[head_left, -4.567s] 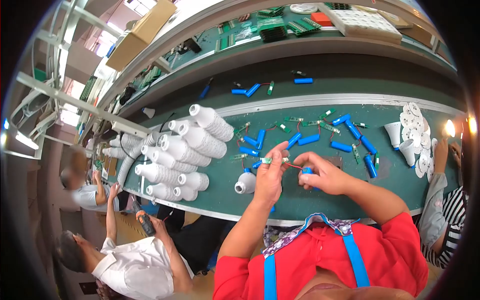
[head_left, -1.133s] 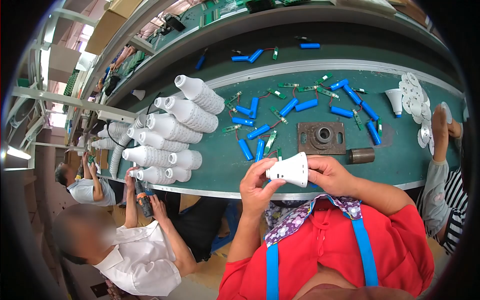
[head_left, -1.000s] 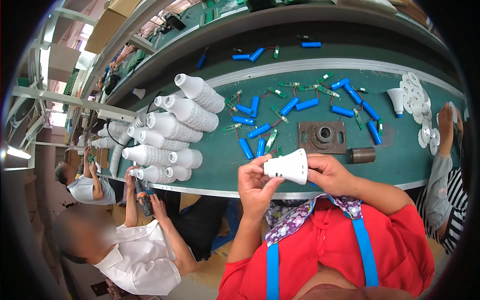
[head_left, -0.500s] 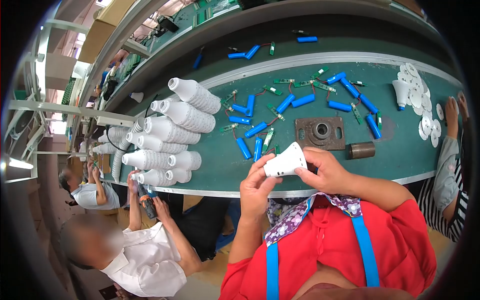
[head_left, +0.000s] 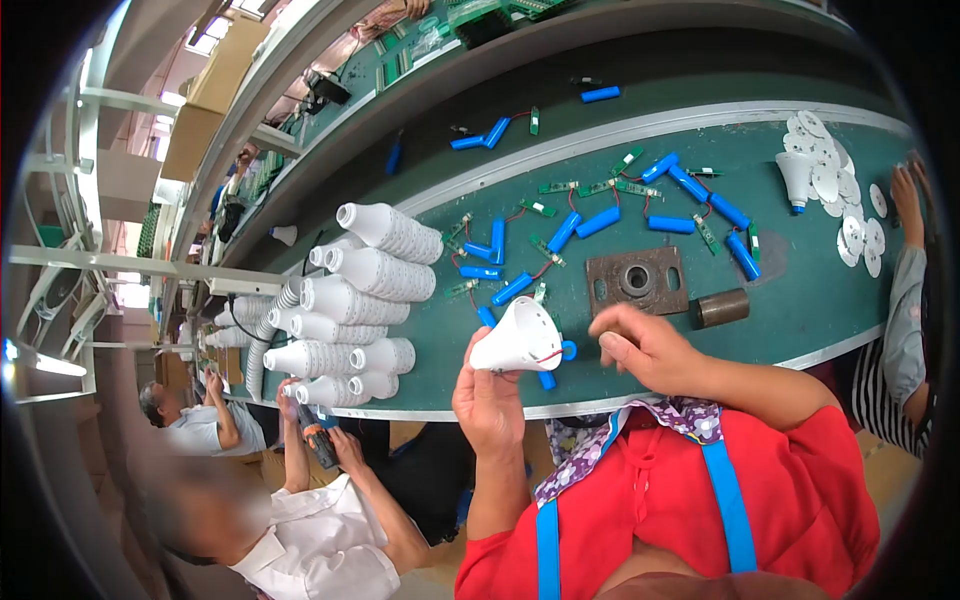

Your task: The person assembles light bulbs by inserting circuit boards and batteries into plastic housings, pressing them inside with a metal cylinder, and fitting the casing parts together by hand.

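My left hand [head_left: 490, 408] grips a white cone-shaped bulb housing [head_left: 505, 345] and holds it tilted, its wide mouth facing right. At that mouth a red wire and a blue round end [head_left: 569, 350] show; whether the blue part is inside the housing or behind it, I cannot tell. My right hand [head_left: 650, 350] is apart from the housing, fingers loosely bent and spread, with nothing visible in it. Just beyond the right hand sits a brown metal fixture [head_left: 610, 283] with a round hole, beside a short metal cylinder [head_left: 722, 308].
Blue batteries [head_left: 598, 221] wired to green circuit boards [head_left: 537, 208] lie across the green table [head_left: 440, 350]. Stacks of white housings [head_left: 385, 272] stand at left. White discs [head_left: 826, 182] and another housing [head_left: 795, 178] lie at right. A co-worker holds a power driver [head_left: 320, 443]; another person's hand [head_left: 908, 200] is at far right.
My right hand has let go of the housing and moved slightly away. The left hand has moved left and turned the housing's mouth rightward, bringing the red wire and blue end into view.
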### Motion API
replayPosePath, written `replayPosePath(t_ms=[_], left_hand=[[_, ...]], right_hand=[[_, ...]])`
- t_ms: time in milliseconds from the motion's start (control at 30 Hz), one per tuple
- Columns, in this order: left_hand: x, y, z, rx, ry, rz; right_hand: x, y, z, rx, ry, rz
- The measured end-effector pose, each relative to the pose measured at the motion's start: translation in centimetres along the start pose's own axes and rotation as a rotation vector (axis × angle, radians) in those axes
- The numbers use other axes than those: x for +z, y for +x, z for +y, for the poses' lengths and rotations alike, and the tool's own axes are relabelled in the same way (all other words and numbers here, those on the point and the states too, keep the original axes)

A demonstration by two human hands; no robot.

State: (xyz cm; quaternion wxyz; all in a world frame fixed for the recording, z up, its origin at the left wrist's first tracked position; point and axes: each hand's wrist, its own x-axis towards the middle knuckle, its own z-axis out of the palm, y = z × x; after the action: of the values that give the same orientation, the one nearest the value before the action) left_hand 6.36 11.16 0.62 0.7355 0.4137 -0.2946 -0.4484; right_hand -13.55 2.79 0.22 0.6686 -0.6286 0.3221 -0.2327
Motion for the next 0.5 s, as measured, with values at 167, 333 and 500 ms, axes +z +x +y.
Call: replayPosePath(t_ms=[167,333,500], left_hand=[[0.3,-0.1,-0.2,0.16,0.122,-0.019],[0.2,-0.8,-1.3,0.104,0.181,-0.02],[0.8,-0.8,-2.4,0.033,0.035,0.107]], right_hand=[[1.4,0.9,-0.6,0.574,0.96,-0.292],[1.6,2.0,-0.1,0.288,0.731,-0.027],[0.8,1.4,-0.1,-0.347,-0.296,0.163]])
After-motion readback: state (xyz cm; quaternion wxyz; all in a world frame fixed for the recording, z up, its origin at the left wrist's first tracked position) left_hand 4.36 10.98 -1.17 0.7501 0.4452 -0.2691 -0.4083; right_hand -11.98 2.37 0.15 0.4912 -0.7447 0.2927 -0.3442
